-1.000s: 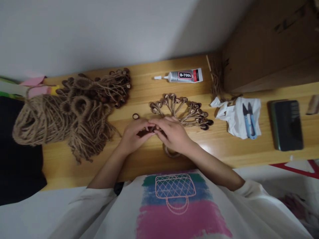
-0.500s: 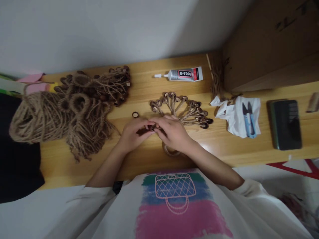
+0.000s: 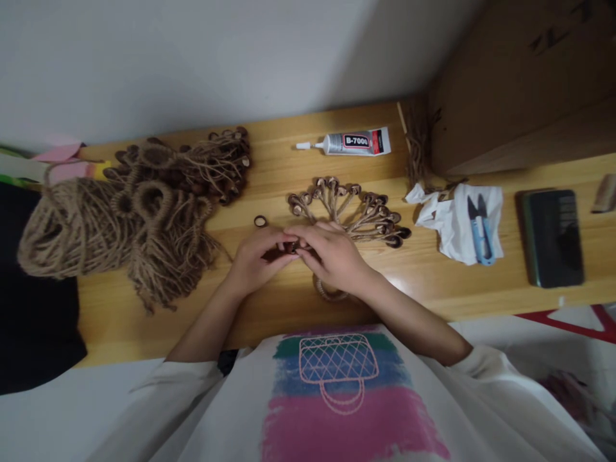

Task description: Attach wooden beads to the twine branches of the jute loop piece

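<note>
My left hand (image 3: 260,258) and my right hand (image 3: 332,255) meet over the middle of the table, fingertips pinched together on a small dark brown nut shell (image 3: 293,247), mostly hidden by the fingers. Past my right hand spreads a fan of twine cords (image 3: 359,226) tipped with halved brown shells. A braided twine ring (image 3: 328,292) shows partly below that hand. One loose shell half (image 3: 260,221), dark with a pale inside, lies just beyond my left hand.
At left lie heaped twine bundles (image 3: 81,224) with more shells. A B-7000 glue tube (image 3: 356,142) lies at the back. Rightward are blue thread snips (image 3: 480,231) on a white plastic bag (image 3: 450,224), a phone (image 3: 551,237) and a large cardboard box (image 3: 520,96).
</note>
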Demonstrator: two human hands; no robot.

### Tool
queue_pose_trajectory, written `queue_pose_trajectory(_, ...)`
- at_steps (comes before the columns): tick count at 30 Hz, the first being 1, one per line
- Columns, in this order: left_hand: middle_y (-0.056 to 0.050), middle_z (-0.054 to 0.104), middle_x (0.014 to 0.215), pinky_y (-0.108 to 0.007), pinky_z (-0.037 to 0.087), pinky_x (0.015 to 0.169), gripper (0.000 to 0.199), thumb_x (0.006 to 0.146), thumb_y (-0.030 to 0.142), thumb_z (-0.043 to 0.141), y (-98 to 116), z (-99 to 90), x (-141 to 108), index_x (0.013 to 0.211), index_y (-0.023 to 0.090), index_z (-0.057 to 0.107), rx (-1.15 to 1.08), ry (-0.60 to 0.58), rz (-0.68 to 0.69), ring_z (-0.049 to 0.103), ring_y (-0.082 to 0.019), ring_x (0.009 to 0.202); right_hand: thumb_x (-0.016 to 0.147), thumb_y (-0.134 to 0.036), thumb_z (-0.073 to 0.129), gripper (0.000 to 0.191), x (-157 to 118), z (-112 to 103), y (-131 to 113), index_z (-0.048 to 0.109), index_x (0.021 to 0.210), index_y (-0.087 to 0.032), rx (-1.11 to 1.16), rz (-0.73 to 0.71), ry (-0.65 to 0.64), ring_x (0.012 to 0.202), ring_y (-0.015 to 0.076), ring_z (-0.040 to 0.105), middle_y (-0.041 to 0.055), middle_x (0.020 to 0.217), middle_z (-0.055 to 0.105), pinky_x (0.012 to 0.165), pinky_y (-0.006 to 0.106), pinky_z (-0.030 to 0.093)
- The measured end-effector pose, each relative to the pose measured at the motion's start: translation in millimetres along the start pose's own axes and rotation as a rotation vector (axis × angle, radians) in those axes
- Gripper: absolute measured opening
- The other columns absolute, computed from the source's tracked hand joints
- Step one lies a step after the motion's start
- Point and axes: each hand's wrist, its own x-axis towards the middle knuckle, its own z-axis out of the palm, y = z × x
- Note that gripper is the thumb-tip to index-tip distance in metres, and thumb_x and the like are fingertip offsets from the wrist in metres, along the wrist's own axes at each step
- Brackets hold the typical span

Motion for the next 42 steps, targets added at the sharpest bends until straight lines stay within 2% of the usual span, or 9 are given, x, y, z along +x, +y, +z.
queue_pose_trajectory(10,0.002,0.06,0.067,-0.027,0.048,0.061,0.019,0.088,0.038,0.065,-1.5,0.7,0.3,0.088,0.019,0.065,0.011,0.003,0.01,0.057,-0.013,0.063,0.093,-0.016,0.046,0.031,0.7,-1.8,-1.0,0.058,0.121,-0.016,-0.007,-0.016,-0.01,0.092,0.0206,0.06,0.0075,0.102,0.071,0.082,0.034,0.043)
queue_pose_trajectory(20,0.002,0.058,0.066,-0.027,0.047,0.059,0.016,0.089,0.036,0.065,-2.5,1.6,1.4,0.088,0.019,0.064,-0.005,0.027,0.053,0.057,-0.013,0.061,0.093,-0.017,0.044,0.034,0.6,-2.0,-1.0,0.056,0.125,-0.018,-0.009,0.014,-0.073,0.095,0.0205,0.06,0.0078,0.109,0.07,0.085,0.035,0.042)
queue_pose_trajectory(27,0.002,0.06,0.067,-0.025,0.047,0.059,0.017,0.089,0.036,0.064,-0.9,0.8,1.6,0.087,0.019,0.064,0.013,0.011,0.044,0.056,-0.012,0.062,0.095,-0.017,0.043,0.032,0.3,-1.8,-0.8,0.056,0.124,-0.017,-0.015,-0.006,-0.049,0.094,0.0205,0.059,0.008,0.108,0.07,0.084,0.035,0.042)
queue_pose_trajectory(34,0.001,0.062,0.068,-0.028,0.049,0.06,0.016,0.088,0.037,0.064,-0.2,0.6,1.8,0.087,0.021,0.064,-0.003,-0.003,0.017,0.059,-0.014,0.063,0.093,-0.016,0.045,0.032,0.8,-2.8,-1.9,0.057,0.122,-0.017,-0.013,0.002,-0.044,0.093,0.0212,0.06,0.0082,0.106,0.07,0.084,0.036,0.043)
queue_pose_trajectory(42,0.0,0.066,0.073,-0.03,0.051,0.063,0.014,0.088,0.034,0.064,-1.9,0.5,-0.7,0.093,0.021,0.066,-0.027,-0.007,-0.015,0.06,-0.015,0.065,0.087,-0.015,0.049,0.036,0.7,-3.2,-2.7,0.055,0.123,-0.011,-0.016,-0.025,0.018,0.092,0.0216,0.06,0.0096,0.104,0.07,0.083,0.035,0.044)
